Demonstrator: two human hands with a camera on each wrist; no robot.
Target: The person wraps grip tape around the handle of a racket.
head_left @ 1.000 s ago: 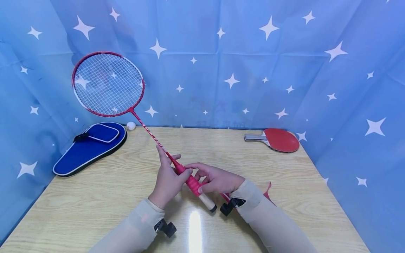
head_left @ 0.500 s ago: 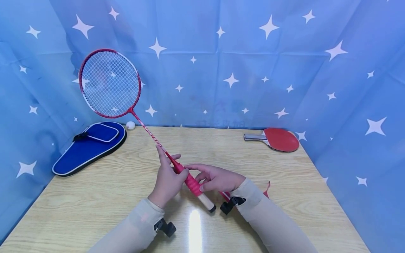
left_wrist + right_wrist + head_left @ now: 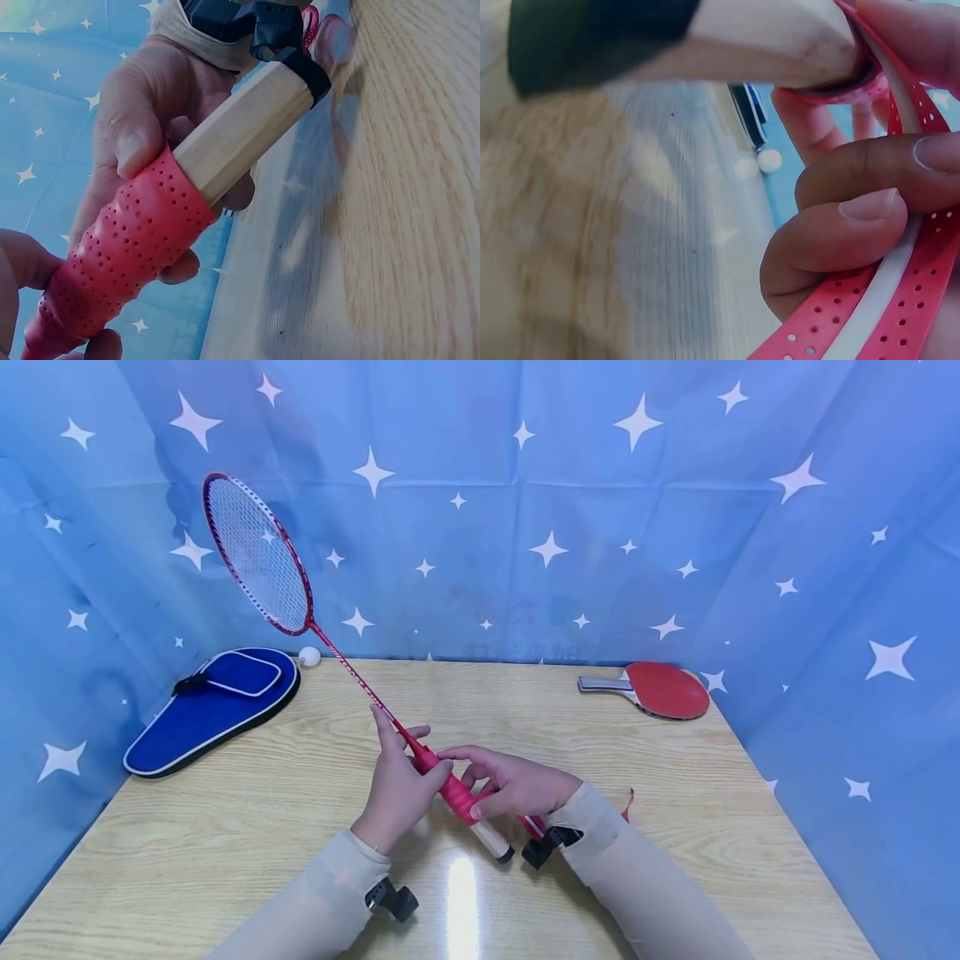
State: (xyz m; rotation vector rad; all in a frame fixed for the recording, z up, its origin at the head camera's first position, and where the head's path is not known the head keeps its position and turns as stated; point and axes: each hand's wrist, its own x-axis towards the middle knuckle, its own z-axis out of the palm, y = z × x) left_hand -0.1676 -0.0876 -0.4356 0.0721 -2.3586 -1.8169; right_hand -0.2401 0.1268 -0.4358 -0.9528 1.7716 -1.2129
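Note:
A red and white badminton racket (image 3: 348,670) slants up to the left over the table, its strung head at upper left. My left hand (image 3: 397,789) grips it at the top of the handle, thumb across the red cone. Red perforated grip tape (image 3: 142,229) is wound round the upper handle. Below it the bare wooden handle (image 3: 244,127) shows, ending in a black cap (image 3: 307,75). My right hand (image 3: 521,781) holds the loose tape (image 3: 919,307) with fingers curled round it, thumb pressed at the lower edge of the winding. The tape's free length trails behind the right wrist.
On the wooden table (image 3: 225,852), a blue paddle case (image 3: 217,710) lies at back left, a white ball (image 3: 310,657) beside it. A red table tennis paddle (image 3: 663,691) lies at back right. A blue starry curtain (image 3: 480,585) stands behind and along both sides.
The racket has turned about its shaft, so its strung head now appears much narrower. The tape's tail end has shifted left behind the right sleeve. Both hands stay in nearly the same place.

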